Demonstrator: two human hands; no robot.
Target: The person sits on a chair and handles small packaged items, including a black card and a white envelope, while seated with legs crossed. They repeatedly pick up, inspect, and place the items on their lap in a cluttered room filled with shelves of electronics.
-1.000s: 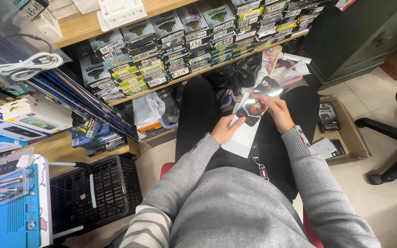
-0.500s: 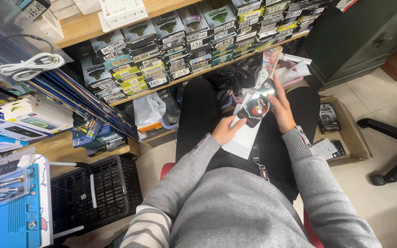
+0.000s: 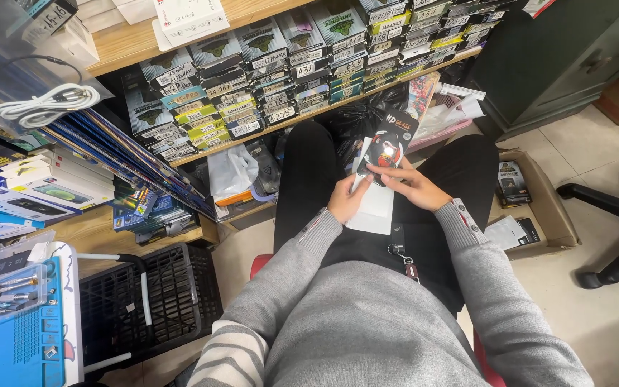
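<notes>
Both your hands grip one black packet (image 3: 387,143) over your lap: left hand (image 3: 349,201) low, right hand (image 3: 411,184) beside it.

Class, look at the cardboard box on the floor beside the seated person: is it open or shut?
Open. The cardboard box has its flaps spread, and small packages lie visible inside it.

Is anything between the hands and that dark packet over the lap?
Nothing visible. Both the left hand and the right hand already touch the dark packet, held above the white box on the lap.
</notes>
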